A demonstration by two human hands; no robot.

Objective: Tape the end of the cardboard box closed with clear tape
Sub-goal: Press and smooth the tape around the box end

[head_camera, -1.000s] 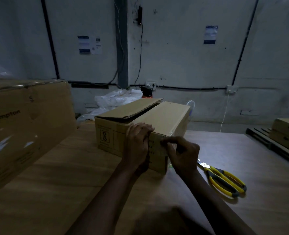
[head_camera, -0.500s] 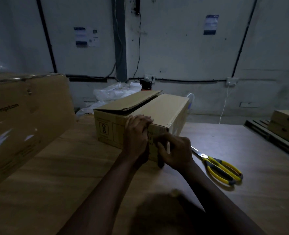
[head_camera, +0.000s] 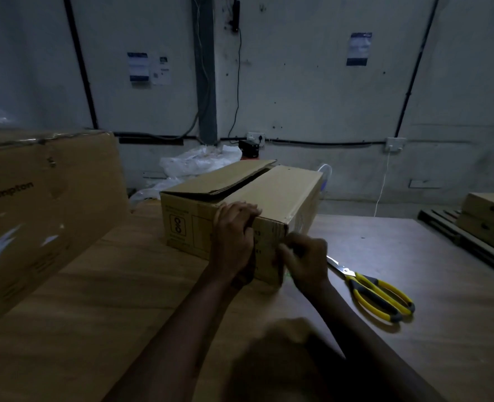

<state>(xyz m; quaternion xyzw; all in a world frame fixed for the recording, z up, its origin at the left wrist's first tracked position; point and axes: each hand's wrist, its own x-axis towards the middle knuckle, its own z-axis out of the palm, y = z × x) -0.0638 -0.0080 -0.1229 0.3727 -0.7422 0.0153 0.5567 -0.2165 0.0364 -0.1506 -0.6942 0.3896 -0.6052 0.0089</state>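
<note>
A long brown cardboard box (head_camera: 283, 192) lies on the wooden table (head_camera: 95, 300), its near end facing me. Its top left flap stands slightly raised, leaving a dark gap along the top seam. My left hand (head_camera: 234, 236) lies against the near end with the fingers curled over the top edge. My right hand (head_camera: 306, 259) is at the near right vertical corner, thumb and fingers pinched on that edge. The dim light hides any clear tape; only a faint glint shows low on the corner.
Yellow-handled scissors (head_camera: 379, 294) lie on the table just right of my right hand, blades pointing at the box. A large printed carton (head_camera: 45, 213) stands at the left. Crumpled plastic bags (head_camera: 199, 162) lie behind the box. Flat cartons on a pallet (head_camera: 489, 216) sit far right.
My right hand has slid from the middle of the near end to the right corner and lower down. My left hand has stayed on the top edge.
</note>
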